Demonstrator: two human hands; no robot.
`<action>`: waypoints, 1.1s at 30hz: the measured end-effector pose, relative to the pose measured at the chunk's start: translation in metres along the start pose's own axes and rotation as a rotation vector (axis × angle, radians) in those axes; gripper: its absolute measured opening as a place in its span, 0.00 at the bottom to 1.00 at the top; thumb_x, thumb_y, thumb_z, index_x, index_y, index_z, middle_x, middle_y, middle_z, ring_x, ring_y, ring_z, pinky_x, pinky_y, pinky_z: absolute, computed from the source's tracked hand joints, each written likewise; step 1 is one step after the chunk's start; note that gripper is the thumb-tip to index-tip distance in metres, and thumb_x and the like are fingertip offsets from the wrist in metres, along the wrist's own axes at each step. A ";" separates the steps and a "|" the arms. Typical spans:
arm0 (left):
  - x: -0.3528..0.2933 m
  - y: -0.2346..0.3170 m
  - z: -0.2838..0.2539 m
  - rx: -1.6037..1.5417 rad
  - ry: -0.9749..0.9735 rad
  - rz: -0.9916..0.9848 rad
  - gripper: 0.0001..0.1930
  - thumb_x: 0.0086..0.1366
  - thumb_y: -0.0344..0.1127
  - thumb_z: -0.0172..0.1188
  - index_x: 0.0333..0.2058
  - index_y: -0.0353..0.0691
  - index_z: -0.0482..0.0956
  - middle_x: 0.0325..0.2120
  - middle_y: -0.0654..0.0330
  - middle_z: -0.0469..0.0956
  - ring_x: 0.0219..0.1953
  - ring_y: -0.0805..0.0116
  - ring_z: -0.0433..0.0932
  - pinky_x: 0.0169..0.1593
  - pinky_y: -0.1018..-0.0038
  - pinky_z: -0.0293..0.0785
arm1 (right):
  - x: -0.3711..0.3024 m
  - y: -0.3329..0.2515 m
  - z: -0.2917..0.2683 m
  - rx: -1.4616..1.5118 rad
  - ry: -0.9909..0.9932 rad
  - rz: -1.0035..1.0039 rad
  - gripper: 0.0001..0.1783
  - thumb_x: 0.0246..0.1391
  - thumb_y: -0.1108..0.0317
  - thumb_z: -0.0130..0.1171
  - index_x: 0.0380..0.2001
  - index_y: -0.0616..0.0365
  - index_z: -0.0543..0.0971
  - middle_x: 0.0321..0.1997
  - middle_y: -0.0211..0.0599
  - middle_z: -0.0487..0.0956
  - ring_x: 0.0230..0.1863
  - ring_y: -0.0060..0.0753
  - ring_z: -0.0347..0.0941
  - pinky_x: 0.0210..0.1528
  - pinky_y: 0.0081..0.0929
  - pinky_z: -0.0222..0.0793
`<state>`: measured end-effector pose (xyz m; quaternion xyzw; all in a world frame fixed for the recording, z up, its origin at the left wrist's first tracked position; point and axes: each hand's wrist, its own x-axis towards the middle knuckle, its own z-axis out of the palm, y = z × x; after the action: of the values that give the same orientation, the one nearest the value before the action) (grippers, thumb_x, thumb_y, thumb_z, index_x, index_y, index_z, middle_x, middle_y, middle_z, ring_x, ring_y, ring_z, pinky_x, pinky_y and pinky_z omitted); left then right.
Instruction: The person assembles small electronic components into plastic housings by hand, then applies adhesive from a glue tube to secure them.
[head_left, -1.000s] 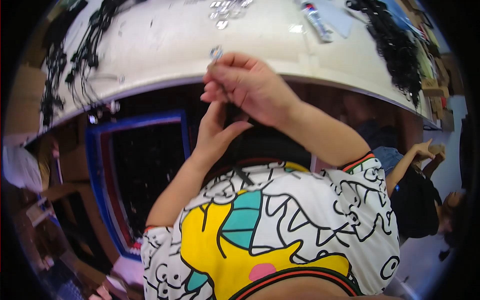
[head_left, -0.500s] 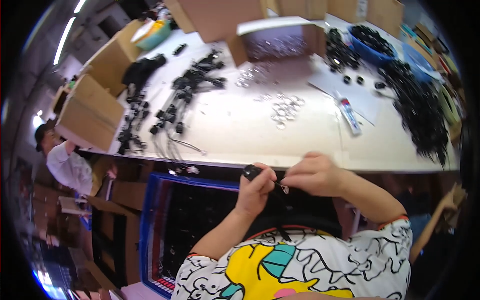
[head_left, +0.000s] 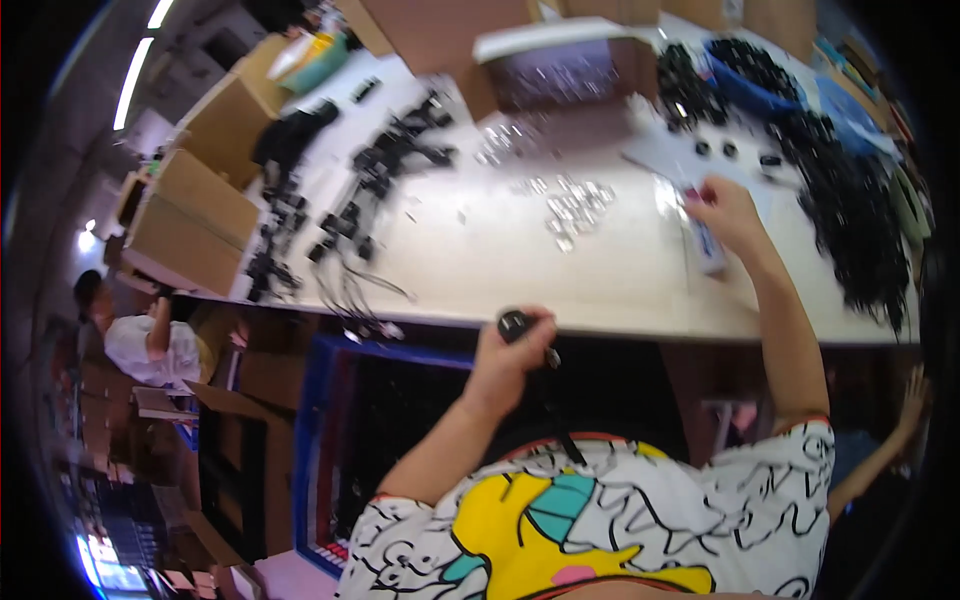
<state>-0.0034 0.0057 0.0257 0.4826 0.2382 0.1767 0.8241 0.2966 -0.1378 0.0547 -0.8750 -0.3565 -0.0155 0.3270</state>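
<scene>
Near the table's front edge, my left hand (head_left: 508, 362) is closed around a black round-ended part (head_left: 515, 325). A black cable (head_left: 562, 425) hangs below that hand toward my shirt. My right hand (head_left: 730, 212) reaches over the right half of the table. Its thumb and fingers are pinched at the upper end of a white glue tube (head_left: 709, 250) lying on the table; the fingers partly cover it. Left of the tube lies a loose group of small clear round pieces (head_left: 578, 205).
An open carton (head_left: 555, 85) of clear pieces stands at the back. Bundles of black cables lie left (head_left: 370, 180) and right (head_left: 850, 220). A blue bowl (head_left: 755, 80) holds more black cables. A blue-rimmed crate (head_left: 310, 440) sits below the table. Another person (head_left: 150, 345) is at far left.
My right hand has left my left hand and moved up and right to the glue tube. My left hand still grips the black part, and the view has shifted slightly.
</scene>
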 end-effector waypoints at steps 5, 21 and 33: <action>0.001 0.000 0.008 0.177 0.029 0.062 0.11 0.52 0.34 0.62 0.34 0.39 0.76 0.22 0.70 0.71 0.21 0.85 0.63 0.23 0.87 0.56 | -0.040 -0.081 0.016 0.656 -0.291 -0.110 0.12 0.48 0.61 0.57 0.24 0.59 0.72 0.17 0.24 0.67 0.17 0.13 0.61 0.18 0.12 0.56; -0.021 -0.017 -0.009 0.408 -0.031 0.243 0.07 0.50 0.28 0.63 0.29 0.32 0.78 0.22 0.63 0.76 0.25 0.80 0.72 0.31 0.86 0.68 | -0.126 -0.105 0.081 1.155 -0.649 0.007 0.15 0.42 0.70 0.63 0.36 0.61 0.74 0.31 0.30 0.76 0.34 0.18 0.71 0.39 0.16 0.67; -0.029 -0.020 -0.015 0.479 -0.051 0.216 0.07 0.49 0.28 0.63 0.27 0.32 0.77 0.20 0.63 0.76 0.23 0.80 0.72 0.28 0.86 0.68 | -0.125 -0.114 0.084 1.115 -0.618 -0.004 0.07 0.49 0.68 0.57 0.30 0.59 0.75 0.26 0.26 0.74 0.28 0.14 0.68 0.33 0.16 0.64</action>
<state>-0.0343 -0.0085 0.0080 0.6908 0.1992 0.1901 0.6686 0.1133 -0.1048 0.0201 -0.5367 -0.3905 0.4250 0.6155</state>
